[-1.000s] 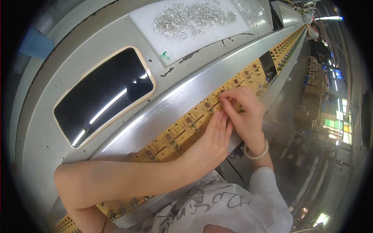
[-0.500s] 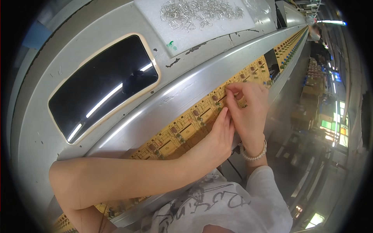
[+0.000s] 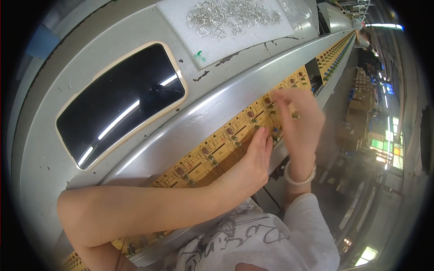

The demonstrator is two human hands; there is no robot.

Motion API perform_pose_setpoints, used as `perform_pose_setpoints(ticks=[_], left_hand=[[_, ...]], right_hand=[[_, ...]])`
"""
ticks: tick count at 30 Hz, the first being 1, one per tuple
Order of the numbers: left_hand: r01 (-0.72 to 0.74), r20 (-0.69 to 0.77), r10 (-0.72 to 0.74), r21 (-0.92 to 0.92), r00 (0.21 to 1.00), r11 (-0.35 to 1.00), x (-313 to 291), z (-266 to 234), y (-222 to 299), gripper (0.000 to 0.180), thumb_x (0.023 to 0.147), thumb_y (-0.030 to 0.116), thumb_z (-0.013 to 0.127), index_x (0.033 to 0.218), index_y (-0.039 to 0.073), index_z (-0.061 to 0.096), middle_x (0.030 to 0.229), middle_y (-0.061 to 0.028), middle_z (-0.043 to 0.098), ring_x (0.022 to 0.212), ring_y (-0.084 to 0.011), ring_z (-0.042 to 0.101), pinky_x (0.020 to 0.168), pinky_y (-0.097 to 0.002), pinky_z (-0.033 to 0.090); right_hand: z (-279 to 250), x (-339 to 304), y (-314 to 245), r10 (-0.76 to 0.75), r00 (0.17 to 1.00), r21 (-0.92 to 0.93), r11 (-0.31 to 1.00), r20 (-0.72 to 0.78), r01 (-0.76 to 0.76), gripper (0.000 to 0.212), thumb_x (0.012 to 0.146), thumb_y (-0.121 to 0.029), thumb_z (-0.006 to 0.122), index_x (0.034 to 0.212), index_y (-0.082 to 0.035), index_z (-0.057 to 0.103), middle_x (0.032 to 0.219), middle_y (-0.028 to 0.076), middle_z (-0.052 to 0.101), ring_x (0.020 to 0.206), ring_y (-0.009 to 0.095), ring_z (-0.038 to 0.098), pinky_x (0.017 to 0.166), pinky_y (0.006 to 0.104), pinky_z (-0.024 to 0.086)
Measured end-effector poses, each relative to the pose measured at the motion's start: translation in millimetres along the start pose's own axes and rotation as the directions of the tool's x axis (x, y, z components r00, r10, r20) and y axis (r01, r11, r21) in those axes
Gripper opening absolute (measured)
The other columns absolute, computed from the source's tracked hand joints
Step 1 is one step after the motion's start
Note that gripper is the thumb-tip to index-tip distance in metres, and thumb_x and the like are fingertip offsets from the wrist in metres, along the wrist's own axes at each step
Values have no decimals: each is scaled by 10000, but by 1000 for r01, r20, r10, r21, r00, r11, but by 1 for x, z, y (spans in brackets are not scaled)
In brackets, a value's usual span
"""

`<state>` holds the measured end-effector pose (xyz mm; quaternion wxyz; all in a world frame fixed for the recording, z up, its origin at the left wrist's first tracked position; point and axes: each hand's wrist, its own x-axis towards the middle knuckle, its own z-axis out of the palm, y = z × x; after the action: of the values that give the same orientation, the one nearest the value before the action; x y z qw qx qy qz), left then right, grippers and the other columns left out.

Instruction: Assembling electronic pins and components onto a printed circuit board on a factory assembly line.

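Observation:
A row of yellow circuit boards (image 3: 219,151) with small green, brown and blue parts runs diagonally below my hands. My left hand (image 3: 256,158) rests at the near edge of the boards, its fingers long and pressed together, tips over a board. Whatever those fingers may hold is hidden. Farther right, my right hand (image 3: 302,115) is slightly blurred above the boards. Its thumb and forefinger come together in a pinch near the far edge of the row, and what is between them is too small to make out.
A metal rail (image 3: 149,156) borders the boards on the far side. Beyond it lie a dark glossy panel (image 3: 122,108) and a white foam sheet (image 3: 217,52) bearing a pile of small bent metal wires (image 3: 230,18). Cartons (image 3: 359,113) stand off to the right.
My right hand has lifted away from my left fingertips and shifted to the right, uncovering more of the boards. My left hand stays nearly in place.

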<state>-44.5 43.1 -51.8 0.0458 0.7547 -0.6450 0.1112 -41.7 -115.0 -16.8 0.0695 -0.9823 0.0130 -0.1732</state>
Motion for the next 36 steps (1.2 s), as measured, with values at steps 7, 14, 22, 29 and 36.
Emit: perform_pose_setpoints(ticks=[7,14,22,29,36], left_hand=[[2,28,-2,24,1000,1000,-2,-3,-1,690,936,467,426,1228,-152,518,1244,-302,548,1229,-390,491,1112,-487,286],[-7,32,7,11,999,1000,-1,-2,-3,686,944,458,416,1246,-153,499,1274,-308,523,1244,-388,478,1111,-487,286],[-22,23,21,11,1000,1000,1,0,-3,679,946,453,415,1254,-146,497,1266,-298,534,1244,-383,480,1110,-488,286],[-1,36,1,8,999,1000,-3,0,-1,662,942,444,429,1250,-137,509,1237,-284,561,1225,-380,499,1111,-490,284],[-15,69,12,41,998,999,-3,-5,-3,651,928,437,449,1246,-126,520,1215,-272,579,1212,-365,516,1111,-485,286]], right_hand=[[17,69,46,124,988,290,946,91,-146,135,776,-75,709,906,-36,706,751,44,680,688,134,613,631,250,466],[21,85,52,62,961,324,934,270,-152,115,778,-76,703,876,-17,688,762,32,679,723,119,606,666,260,468],[11,76,53,-34,975,276,961,219,-29,105,784,-93,701,851,-18,671,769,35,684,718,128,630,674,252,457],[-6,12,16,132,955,386,894,265,-230,116,756,-45,725,864,-21,690,796,41,701,728,125,665,657,231,457],[-1,-4,12,71,976,291,948,208,-130,131,710,-14,713,832,-55,689,732,48,651,714,190,624,723,309,428]])
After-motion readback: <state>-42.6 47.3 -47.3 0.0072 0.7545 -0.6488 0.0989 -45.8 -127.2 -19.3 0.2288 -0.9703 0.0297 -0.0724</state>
